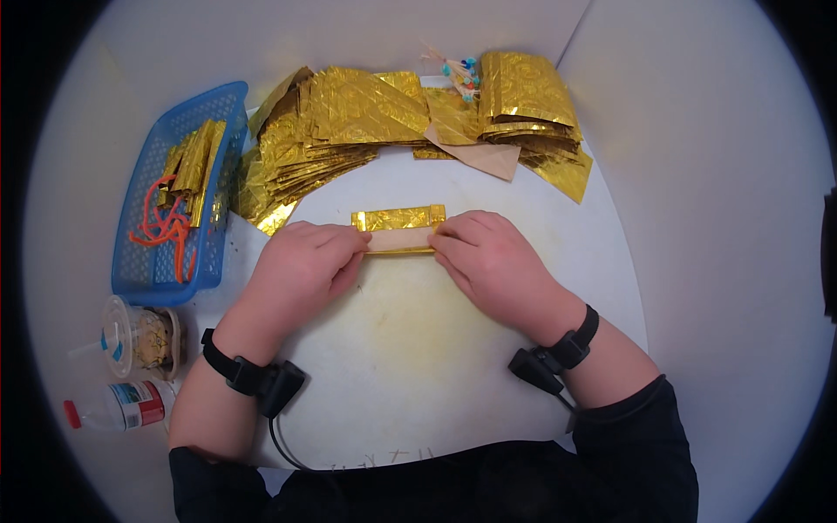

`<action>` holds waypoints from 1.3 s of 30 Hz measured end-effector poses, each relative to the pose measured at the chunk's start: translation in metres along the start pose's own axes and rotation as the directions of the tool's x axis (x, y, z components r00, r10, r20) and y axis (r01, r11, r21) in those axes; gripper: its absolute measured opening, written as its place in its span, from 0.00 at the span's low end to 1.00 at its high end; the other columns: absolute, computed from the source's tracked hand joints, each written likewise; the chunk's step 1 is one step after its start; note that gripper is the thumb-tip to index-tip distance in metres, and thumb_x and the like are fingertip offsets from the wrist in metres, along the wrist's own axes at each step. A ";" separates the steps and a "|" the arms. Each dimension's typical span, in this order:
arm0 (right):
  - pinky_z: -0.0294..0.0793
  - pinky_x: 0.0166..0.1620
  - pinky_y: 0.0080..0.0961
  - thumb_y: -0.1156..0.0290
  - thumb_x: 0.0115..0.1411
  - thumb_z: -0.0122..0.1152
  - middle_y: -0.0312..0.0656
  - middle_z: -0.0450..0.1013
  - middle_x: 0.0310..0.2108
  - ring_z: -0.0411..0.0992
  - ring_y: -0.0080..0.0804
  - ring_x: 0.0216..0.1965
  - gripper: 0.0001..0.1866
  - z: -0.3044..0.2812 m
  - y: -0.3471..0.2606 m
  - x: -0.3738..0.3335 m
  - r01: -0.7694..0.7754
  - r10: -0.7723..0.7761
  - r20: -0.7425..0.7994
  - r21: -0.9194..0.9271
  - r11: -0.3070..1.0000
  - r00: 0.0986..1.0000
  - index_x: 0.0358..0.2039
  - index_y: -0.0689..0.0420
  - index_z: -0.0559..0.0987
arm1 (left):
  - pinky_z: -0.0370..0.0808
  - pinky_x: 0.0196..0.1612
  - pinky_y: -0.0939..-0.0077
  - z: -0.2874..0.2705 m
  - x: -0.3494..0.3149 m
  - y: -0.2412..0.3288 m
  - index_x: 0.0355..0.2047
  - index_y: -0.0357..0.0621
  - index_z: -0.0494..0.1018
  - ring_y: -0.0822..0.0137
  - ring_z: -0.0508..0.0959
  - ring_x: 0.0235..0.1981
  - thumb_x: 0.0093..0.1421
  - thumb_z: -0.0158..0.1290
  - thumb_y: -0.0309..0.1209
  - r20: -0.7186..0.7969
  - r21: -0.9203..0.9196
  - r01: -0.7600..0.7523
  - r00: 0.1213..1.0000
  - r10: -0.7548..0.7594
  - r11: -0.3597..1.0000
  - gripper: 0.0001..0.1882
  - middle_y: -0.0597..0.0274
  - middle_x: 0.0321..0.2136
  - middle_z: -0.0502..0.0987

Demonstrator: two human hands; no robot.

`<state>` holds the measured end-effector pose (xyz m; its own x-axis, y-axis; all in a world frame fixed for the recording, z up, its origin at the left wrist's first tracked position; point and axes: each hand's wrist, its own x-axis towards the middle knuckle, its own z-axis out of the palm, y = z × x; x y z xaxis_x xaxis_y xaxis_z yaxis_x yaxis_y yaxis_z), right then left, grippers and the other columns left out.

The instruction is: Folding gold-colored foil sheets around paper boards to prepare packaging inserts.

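One folded gold-foil paper strip [398,229] lay mid-frame; one blue plastic mesh basket [138,261] sat upper left. Left hand [305,263], right hand [495,261] each pinched one strip end.

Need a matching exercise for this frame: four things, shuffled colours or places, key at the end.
Things:
1. Folded paper strip
2. Basket
3. Bottle cap
4. Left wrist strap

Matches:
A. Red
B. Black
C. Between left hand and right hand
D. Blue

Pairs: 1-C, 2-D, 3-A, 4-B
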<state>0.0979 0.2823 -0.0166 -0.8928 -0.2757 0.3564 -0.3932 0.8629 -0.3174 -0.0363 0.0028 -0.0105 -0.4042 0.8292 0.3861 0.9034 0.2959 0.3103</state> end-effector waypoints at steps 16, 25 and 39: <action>0.77 0.59 0.46 0.71 0.73 0.69 0.45 0.84 0.41 0.79 0.49 0.50 0.05 -0.005 -0.005 0.002 -0.239 0.251 -0.024 0.228 0.944 0.968 0.42 0.58 0.85 | 0.82 0.43 0.61 -0.002 -0.006 0.011 0.45 0.43 0.87 0.52 0.86 0.37 0.68 0.71 0.29 0.043 -0.187 0.186 0.982 -0.181 0.965 0.08 0.55 0.34 0.87; 0.75 0.59 0.47 0.74 0.71 0.69 0.43 0.83 0.40 0.78 0.50 0.50 0.02 0.005 0.000 0.005 -0.197 0.237 -0.118 0.275 0.941 0.964 0.40 0.58 0.85 | 0.78 0.41 0.64 0.000 -0.004 0.015 0.44 0.38 0.86 0.58 0.82 0.36 0.72 0.67 0.29 0.043 -0.297 0.340 0.938 -0.343 0.892 0.07 0.55 0.35 0.84; 0.72 0.57 0.46 0.72 0.70 0.71 0.42 0.82 0.42 0.76 0.47 0.51 0.05 0.011 0.003 0.011 -0.324 0.335 -0.068 0.136 0.936 0.940 0.44 0.55 0.87 | 0.81 0.45 0.65 0.008 0.009 0.006 0.43 0.38 0.87 0.58 0.83 0.41 0.69 0.68 0.27 0.024 -0.250 0.373 0.925 -0.380 0.894 0.06 0.57 0.39 0.85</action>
<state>0.0842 0.2773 -0.0228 -0.9558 0.0592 0.2881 -0.1085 0.8396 -0.5323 -0.0339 0.0161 -0.0125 -0.7134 0.6658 0.2187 0.6207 0.4554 0.6383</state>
